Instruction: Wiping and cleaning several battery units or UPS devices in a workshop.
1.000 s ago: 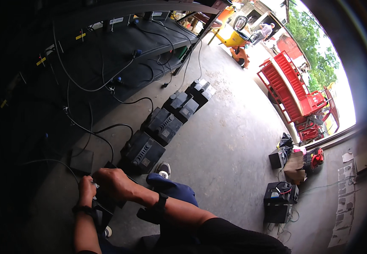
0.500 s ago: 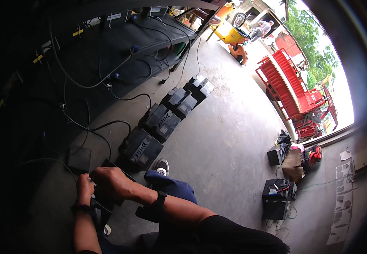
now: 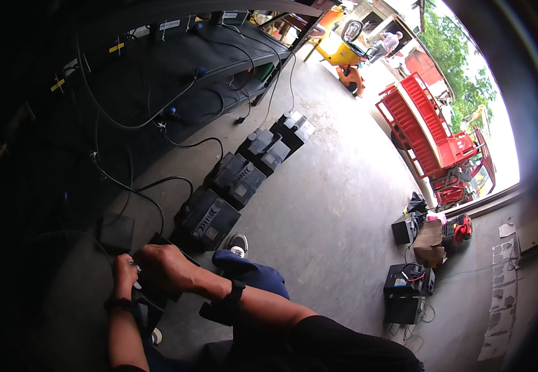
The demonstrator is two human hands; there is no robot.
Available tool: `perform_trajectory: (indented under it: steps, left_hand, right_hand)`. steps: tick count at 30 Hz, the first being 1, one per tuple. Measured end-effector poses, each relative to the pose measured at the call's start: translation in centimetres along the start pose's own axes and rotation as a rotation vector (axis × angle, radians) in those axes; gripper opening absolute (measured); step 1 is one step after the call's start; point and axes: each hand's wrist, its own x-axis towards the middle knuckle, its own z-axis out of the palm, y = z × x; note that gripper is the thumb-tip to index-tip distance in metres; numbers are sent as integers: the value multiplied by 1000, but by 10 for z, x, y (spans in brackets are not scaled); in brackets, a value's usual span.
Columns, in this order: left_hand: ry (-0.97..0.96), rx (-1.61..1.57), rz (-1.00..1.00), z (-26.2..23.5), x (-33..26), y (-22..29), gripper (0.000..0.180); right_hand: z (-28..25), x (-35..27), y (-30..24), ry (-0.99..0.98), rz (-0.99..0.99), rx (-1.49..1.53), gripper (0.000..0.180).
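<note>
At the lower left, my two hands are close together over a dark, box-shaped battery [image 3: 151, 310] on the floor. My left hand [image 3: 124, 273] is closed, with a small pale piece showing at its fingertips that I cannot name. A dark cable [image 3: 98, 246] runs up to this hand from the left. Beside it, my right hand [image 3: 169, 268] is curled into a closed grip with its back toward me. Whatever its fingers hold is hidden in shadow. Just beyond my hands stands a large black battery case [image 3: 205, 218] with a cable plugged into it.
More black battery cases [image 3: 236, 180] stand in a row leading away. On the left is a dark metal rack [image 3: 157, 68] with hanging cables. Stacked batteries [image 3: 405, 308] and a cardboard box [image 3: 429, 242] are by the right wall. A red cargo tricycle [image 3: 427, 136] stands outside the doorway.
</note>
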Motion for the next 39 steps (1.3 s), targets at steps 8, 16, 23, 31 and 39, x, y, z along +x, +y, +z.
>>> perform_trajectory:
  steps: [8,16,23,31,39]
  left_hand:
    - [149,192,64,7,1,-31,12]
    - [43,81,14,1,14,-17,16]
    - [-80,136,19,-11,-6,11,31]
    - [-37,-222,55,4,25,-32,30]
    - [-93,202,199,-12,2,2,33]
  right_hand:
    - [9,2,2,5,10,9,23]
    - [6,1,0,65,-35,18,23]
    - [8,-1,11,27,-50,-41,23]
    - [13,0,8,85,-37,62,23]
    - [8,0,3,32,-30,-4,16]
